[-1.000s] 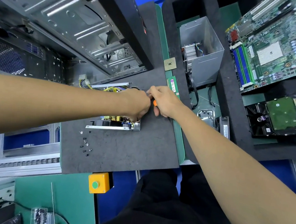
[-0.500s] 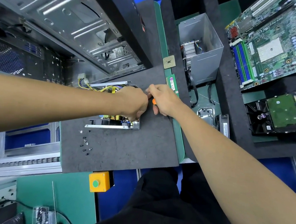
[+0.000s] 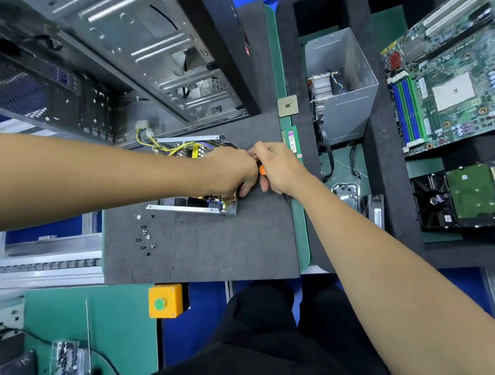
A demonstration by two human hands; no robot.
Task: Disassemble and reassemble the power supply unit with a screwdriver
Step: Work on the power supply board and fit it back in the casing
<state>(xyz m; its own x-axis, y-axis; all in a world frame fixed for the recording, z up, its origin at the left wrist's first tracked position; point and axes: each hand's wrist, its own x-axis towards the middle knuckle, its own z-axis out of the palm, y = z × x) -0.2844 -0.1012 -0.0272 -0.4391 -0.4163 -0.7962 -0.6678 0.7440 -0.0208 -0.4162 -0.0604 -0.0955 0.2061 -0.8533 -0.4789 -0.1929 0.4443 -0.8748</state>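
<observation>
Motherboard and hard drive at right — open computer case upper left, yellow button box below.

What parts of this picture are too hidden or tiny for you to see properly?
All in the head view:
- Screwdriver: only a bit of orange handle shows between the right hand and left hand; the tip is hidden.
- Power supply unit: its middle is covered by the left hand and forearm.
- Loose screws: too small to tell their type.
- Motherboard: cut off by the top right edge.
</observation>
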